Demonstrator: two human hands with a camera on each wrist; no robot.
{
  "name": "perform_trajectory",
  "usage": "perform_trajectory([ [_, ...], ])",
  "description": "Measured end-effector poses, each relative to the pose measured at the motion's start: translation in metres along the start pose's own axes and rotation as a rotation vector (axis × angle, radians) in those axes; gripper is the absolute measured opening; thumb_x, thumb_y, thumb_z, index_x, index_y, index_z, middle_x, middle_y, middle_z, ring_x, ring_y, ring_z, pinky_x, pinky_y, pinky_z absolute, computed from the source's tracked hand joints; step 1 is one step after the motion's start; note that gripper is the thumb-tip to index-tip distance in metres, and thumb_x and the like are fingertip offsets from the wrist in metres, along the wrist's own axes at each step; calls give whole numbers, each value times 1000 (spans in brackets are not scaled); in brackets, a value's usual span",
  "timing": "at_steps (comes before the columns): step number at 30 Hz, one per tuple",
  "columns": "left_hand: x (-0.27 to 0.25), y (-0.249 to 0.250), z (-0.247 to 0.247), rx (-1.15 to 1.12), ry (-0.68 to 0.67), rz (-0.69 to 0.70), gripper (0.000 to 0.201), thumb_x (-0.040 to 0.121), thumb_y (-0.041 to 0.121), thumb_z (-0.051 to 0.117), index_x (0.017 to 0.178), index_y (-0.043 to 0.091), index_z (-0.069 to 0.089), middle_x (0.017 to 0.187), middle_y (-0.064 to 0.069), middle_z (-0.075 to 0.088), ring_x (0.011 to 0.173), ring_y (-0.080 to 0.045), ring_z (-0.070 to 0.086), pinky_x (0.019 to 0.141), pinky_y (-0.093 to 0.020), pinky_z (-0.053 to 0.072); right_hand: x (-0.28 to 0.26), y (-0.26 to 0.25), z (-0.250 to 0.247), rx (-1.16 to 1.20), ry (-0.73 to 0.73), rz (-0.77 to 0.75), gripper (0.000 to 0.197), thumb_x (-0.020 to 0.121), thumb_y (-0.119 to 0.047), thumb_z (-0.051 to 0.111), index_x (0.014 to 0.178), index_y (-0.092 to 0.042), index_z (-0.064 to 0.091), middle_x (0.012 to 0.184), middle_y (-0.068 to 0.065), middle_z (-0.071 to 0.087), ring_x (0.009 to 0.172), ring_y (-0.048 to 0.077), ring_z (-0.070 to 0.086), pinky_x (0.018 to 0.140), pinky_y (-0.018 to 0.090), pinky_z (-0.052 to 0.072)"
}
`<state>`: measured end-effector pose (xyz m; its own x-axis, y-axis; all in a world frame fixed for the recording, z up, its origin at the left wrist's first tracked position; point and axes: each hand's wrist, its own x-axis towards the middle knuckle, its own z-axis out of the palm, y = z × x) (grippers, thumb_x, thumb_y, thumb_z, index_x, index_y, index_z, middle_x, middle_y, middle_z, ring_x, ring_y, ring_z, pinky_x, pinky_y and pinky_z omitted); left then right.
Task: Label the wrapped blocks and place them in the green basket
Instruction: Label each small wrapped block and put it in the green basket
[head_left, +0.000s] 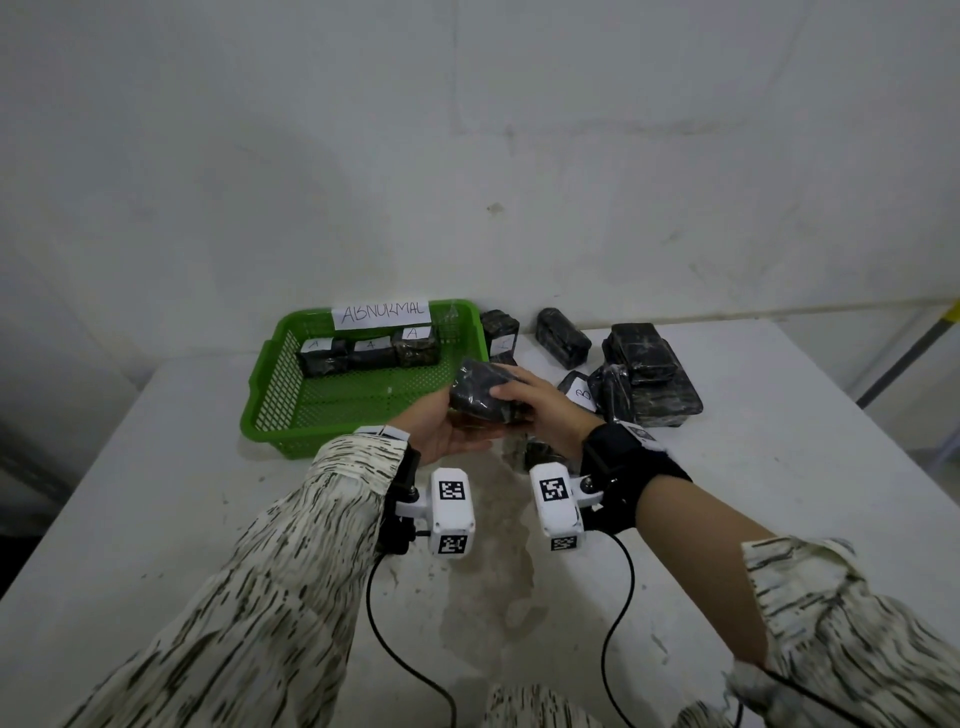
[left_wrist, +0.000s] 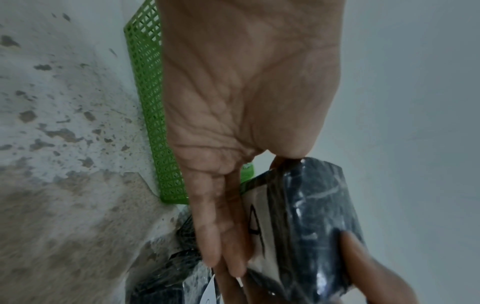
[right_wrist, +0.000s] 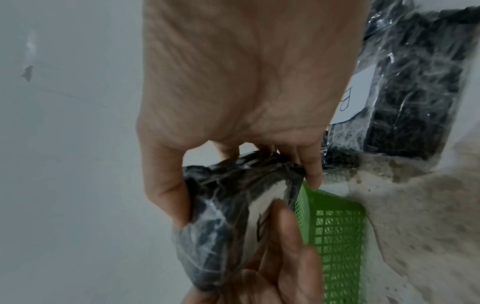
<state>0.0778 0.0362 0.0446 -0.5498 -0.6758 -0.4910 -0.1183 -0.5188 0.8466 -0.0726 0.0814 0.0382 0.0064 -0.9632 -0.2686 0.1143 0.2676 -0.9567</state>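
Under my right fingers (head_left: 511, 387), curled over its top, the block (head_left: 483, 397) hangs crosswise above the table (head_left: 727, 467). My left fingers (left_wrist: 210, 236) lie straight beneath, pressing its label (left_wrist: 255, 226). Just left of both lies the basket (head_left: 270, 384), nearer my left hand (head_left: 441, 434).

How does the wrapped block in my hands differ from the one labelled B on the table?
The held block is off the table, gripped by the right hand with the left hand beneath; the B block lies beside the dark pile. The held block's label reads A, the other's B. Both are dark and plastic-wrapped.
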Motion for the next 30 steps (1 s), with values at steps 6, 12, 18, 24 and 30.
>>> perform_trajectory([
  [6,1,3,-1,19,19,-62,65,91,66,19,126,20,48,118,-11,58,110,-33,57,83,-44,50,-5,-1,-6,-475,-5,-237,99,65,6,79,145,-28,32,137,7,29,132,25,33,113,40,34],
  [12,-1,3,-9,-90,72,138,56,82,-4,61,127,22,39,128,-16,53,97,-31,60,74,-49,53,-9,-3,-3,-140,-91,-167,132,68,-19,84,145,-45,-20,161,-3,-9,147,24,14,113,54,31],
  [18,0,-1,-6,-67,12,318,77,67,-35,44,121,20,49,112,-2,57,113,-31,51,86,-44,50,-11,-9,-3,99,-96,166,54,94,-59,38,138,-28,45,130,9,59,109,24,60,73,41,54],
  [24,-2,4,-3,46,-53,371,77,64,-34,52,110,28,52,122,-3,51,118,-32,48,79,-36,56,0,-6,1,225,29,34,30,92,-29,55,118,-15,55,113,13,60,89,24,62,63,32,56],
  [30,-11,10,4,-106,-96,209,28,87,15,55,111,28,55,121,-7,52,105,-30,55,88,-47,47,3,-3,-2,112,144,-31,34,88,-19,65,120,-11,55,122,18,58,112,34,60,85,48,54],
])
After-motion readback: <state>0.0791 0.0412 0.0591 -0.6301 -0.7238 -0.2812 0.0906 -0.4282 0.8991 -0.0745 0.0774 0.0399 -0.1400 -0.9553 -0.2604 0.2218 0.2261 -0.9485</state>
